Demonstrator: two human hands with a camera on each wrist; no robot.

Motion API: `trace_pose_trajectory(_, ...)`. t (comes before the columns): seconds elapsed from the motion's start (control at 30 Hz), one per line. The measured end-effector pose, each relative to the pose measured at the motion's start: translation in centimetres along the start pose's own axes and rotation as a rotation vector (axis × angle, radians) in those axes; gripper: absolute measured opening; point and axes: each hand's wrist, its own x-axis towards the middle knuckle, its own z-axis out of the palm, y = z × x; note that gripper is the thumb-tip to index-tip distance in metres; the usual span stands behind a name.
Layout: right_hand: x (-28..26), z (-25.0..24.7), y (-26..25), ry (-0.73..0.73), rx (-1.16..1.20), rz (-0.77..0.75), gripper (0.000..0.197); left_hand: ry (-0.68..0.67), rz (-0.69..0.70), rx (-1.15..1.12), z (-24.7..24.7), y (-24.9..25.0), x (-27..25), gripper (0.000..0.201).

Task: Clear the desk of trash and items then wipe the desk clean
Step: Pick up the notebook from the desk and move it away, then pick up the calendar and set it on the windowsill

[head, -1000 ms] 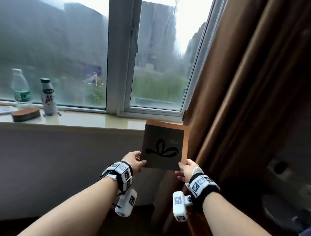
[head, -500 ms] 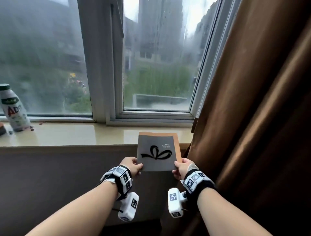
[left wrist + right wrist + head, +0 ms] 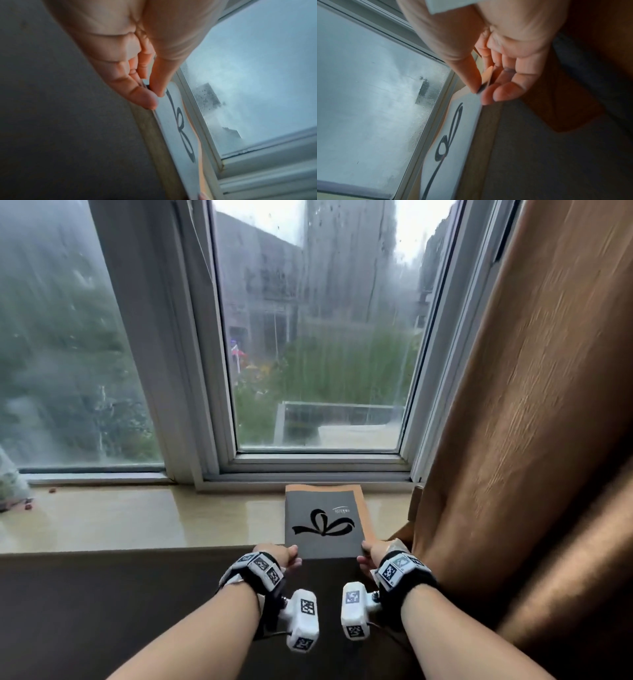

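Windowsill [image 3: 137, 522]: booklet [image 3: 323, 522] between both hands [image 3: 329, 556].

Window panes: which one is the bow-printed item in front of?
The right pane, beside the brown curtain. The bow-printed item lies on the sill below it; the left pane is off to the side.

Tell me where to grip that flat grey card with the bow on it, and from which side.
Grip the card by its two near corners, coming from the room side. It lies flat on the windowsill with its near edge at the sill's front lip, so thumbs fit on top and fingers beneath. The left hand and right hand already pinch it there.
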Motion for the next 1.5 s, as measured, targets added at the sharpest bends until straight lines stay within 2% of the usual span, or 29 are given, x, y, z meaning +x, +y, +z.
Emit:
trace_pose_trajectory(0.2, -1.5, 0.5, 0.1, 0.026, 0.044, 0.009, 0.024, -0.101, -0.031, -0.051, -1.0, -0.2, -0.6, 0.029)
trace_pose_trajectory(0.37, -4.6, 1.1, 1.1, 0.071, 0.073, 0.023, 0.020, -0.162, -0.056, 0.103, -3.7, -0.5, -2.7, 0.024)
trace_pose_trajectory(0.5, -7.7, 1.6, 3.7, 0.073, 0.055, 0.072, 0.028, -0.198, -0.017, 0.260, -5.1, -2.0, -3.9, 0.026)
trace_pose_trajectory(0.67, -12.1, -0.4, 7.8, 0.130, 0.041, 0.064, 0.028, -0.371, 0.054, 0.342, -3.4, -5.3, -6.5, 0.020)
trace_pose_trajectory(0.83, -16.7, -6.9, 12.8, 0.271, -0.022, -0.025, 0.019, -0.608, 0.143, 0.521, 2.0, -9.9, -11.1, 0.015)
trace_pose_trajectory(1.0, -21.6, -14.2, 15.6, 0.429, -0.152, -0.104, 0.015, -0.723, 0.341, 0.744, 7.6, -12.7, -15.4, 0.017)
trace_pose_trajectory(1.2, -26.2, -24.7, 20.3, 0.610, -0.114, -0.065, 0.016, -0.867, 0.472, 0.924, 16.1, -16.7, -21.9, 0.018)
trace_pose_trajectory(1.3, -27.6, -29.7, 22.4, 0.650, -0.088, -0.022, 0.017, -0.933, 0.515, 0.981, 20.1, -19.3, -24.4, 0.018)
trace_pose_trajectory(1.5, -29.7, -43.0, 26.0, 0.812, -0.014, 0.048, 0.018, -0.977, 0.579, 1.066, 28.6, -23.5, -29.0, 0.018)
